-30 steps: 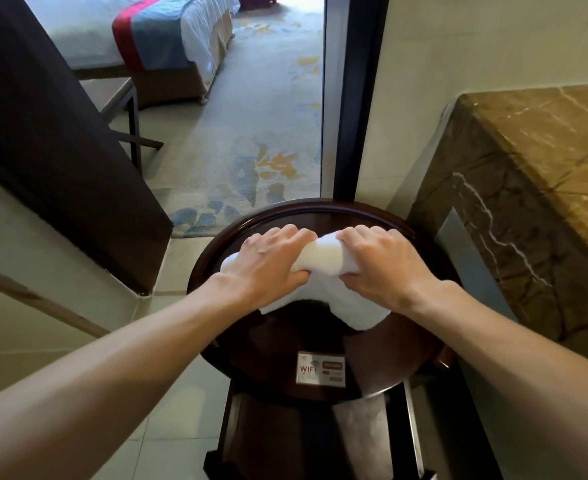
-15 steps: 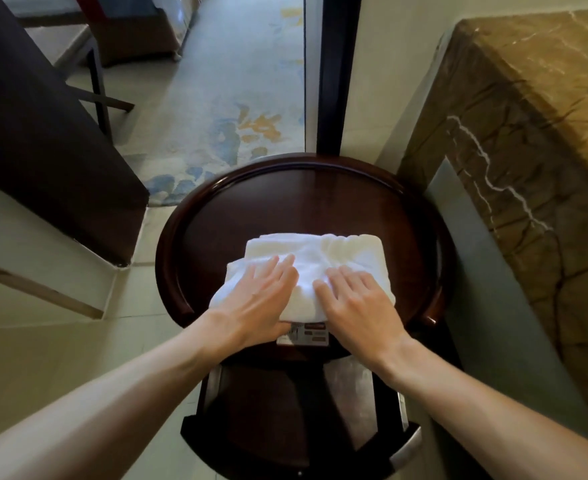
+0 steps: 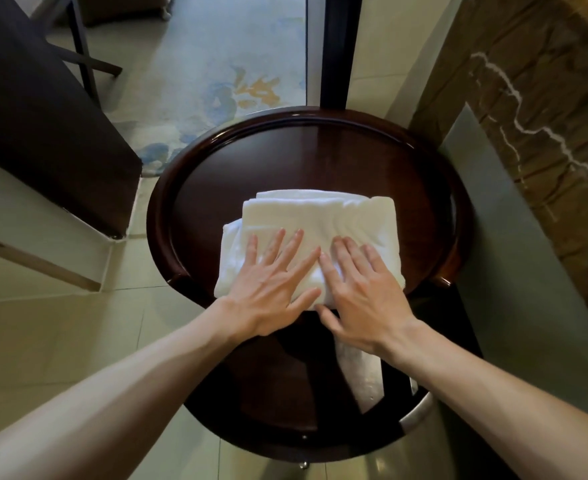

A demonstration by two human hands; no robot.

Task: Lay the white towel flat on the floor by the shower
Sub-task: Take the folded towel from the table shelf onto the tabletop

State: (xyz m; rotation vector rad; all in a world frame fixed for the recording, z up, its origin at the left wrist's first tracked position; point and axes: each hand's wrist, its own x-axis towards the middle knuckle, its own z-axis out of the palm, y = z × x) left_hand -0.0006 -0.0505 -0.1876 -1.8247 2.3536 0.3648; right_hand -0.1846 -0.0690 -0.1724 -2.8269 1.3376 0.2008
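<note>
While towel [image 3: 320,216] is pressed under left hand [image 3: 271,289] and right hand [image 3: 361,292], fingers [image 3: 351,261] spread flat, nothing pinched, slide off near edge of table [image 3: 160,209] is risked if pushed; folds could spill open when lifted. Towel folded, long axis left-to-right, lying at table's near edge.

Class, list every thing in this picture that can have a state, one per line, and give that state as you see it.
white towel: folded in layers, lying on the table, not yet on the floor.
left hand: fingers straight and spread, pressing flat on the towel.
right hand: fingers straight, lying flat on the towel's near part.
round table: upright, carrying the towel.
</note>
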